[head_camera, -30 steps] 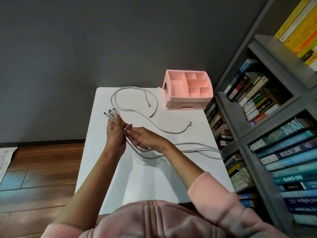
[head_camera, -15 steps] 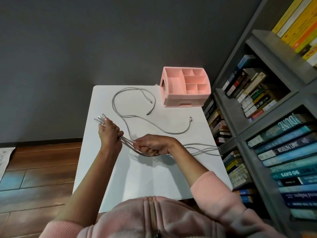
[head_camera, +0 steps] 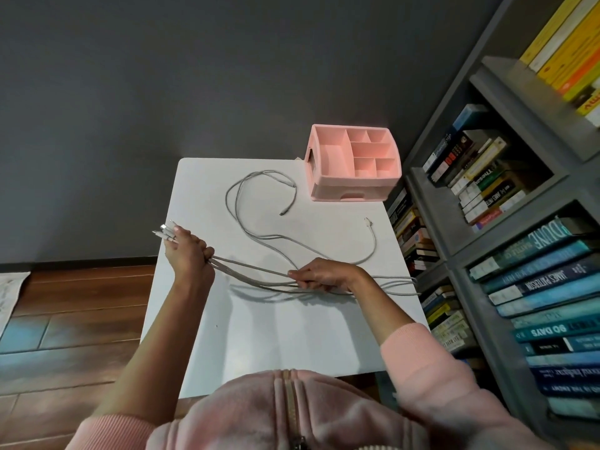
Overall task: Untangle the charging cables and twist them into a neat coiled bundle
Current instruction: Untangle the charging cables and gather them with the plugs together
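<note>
Several grey-white charging cables (head_camera: 253,271) stretch between my two hands above a white table (head_camera: 292,332). My left hand (head_camera: 188,251) grips their plug ends at the table's left edge, and the connectors (head_camera: 165,231) stick out past my fingers. My right hand (head_camera: 321,274) holds the same strands further along, near the table's middle. Beyond it the cables run to the right edge (head_camera: 402,285). Loose lengths loop across the far half of the table (head_camera: 237,203), ending in two free plugs (head_camera: 283,213) (head_camera: 367,221).
A pink compartment organiser (head_camera: 352,190) stands at the table's far right corner. A grey bookshelf full of books (head_camera: 506,241) runs close along the right side. A dark wall is behind, and wooden floor (head_camera: 65,313) lies to the left.
My hands have drawn apart: the left one moved left to the table's edge with the plug ends, the right one slid rightward along the strands, pulling them straighter.
</note>
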Motion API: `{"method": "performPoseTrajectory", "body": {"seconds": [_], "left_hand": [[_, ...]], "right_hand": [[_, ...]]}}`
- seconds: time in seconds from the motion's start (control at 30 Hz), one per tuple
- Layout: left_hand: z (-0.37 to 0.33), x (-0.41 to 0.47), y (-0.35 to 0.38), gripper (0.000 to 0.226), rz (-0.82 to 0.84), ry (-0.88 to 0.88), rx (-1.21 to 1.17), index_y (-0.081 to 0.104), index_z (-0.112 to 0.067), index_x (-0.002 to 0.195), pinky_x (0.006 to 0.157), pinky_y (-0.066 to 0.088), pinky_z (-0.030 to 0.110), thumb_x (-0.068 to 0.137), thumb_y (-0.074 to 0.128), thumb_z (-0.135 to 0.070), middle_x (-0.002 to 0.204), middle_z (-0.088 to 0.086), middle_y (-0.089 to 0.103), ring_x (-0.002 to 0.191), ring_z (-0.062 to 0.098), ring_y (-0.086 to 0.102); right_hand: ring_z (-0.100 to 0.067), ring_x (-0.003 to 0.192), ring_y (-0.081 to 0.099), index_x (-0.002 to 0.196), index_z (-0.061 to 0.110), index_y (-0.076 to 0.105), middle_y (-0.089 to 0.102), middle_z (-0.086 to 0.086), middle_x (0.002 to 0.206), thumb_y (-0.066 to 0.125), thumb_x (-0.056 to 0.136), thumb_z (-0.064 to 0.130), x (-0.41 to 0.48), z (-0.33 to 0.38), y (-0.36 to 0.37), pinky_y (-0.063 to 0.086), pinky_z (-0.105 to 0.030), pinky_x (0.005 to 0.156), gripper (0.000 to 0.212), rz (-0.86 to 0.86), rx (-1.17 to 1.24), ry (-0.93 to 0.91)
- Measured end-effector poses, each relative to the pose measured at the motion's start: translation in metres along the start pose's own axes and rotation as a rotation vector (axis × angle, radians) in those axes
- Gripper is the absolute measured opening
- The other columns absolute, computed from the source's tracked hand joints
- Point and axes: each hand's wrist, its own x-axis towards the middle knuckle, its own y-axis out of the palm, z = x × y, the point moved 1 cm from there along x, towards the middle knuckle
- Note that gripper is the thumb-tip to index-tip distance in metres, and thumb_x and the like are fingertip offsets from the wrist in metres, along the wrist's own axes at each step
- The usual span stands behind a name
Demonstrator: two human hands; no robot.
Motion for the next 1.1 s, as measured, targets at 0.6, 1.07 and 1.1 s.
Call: {"method": "performPoseTrajectory", "body": {"seconds": [0.6, 1.07, 1.1], "left_hand": [[-0.013, 0.005, -0.005, 0.028, -0.062, 0.125, 0.049, 0.032, -0.02, 0.077, 0.04, 0.023, 0.016, 0.103, 0.035, -0.03, 0.061, -0.004, 0.026, 0.04, 0.003, 0.025], [-0.015, -0.005, 0.005, 0.025, 0.248, 0.316, 0.429, 0.042, -0.028, 0.076, 0.049, 0.031, 0.022, 0.099, 0.044, -0.038, 0.059, -0.007, 0.037, 0.045, 0.001, 0.034], [-0.014, -0.009, 0.008, 0.028, 0.313, 0.337, 0.492, 0.043, -0.027, 0.072, 0.049, 0.031, 0.021, 0.095, 0.053, -0.039, 0.056, -0.011, 0.039, 0.046, 0.002, 0.034]], "right_hand": [[-0.008, 0.057, 0.039, 0.075, 0.025, 0.064, 0.048, 0.006, 0.061, 0.048, 0.1, 0.028, -0.002, -0.053, -0.039, 0.031, -0.019, 0.054, 0.03, -0.141, -0.135, -0.005], [-0.007, 0.059, 0.043, 0.061, 0.023, 0.064, 0.049, 0.004, 0.06, 0.063, 0.089, 0.038, 0.009, -0.017, -0.031, 0.034, -0.022, 0.061, 0.032, -0.275, -0.198, -0.067], [-0.009, 0.061, 0.043, 0.062, 0.022, 0.066, 0.049, 0.003, 0.062, 0.063, 0.09, 0.038, 0.01, -0.009, -0.03, 0.034, -0.023, 0.064, 0.031, -0.25, -0.186, -0.097]]}}
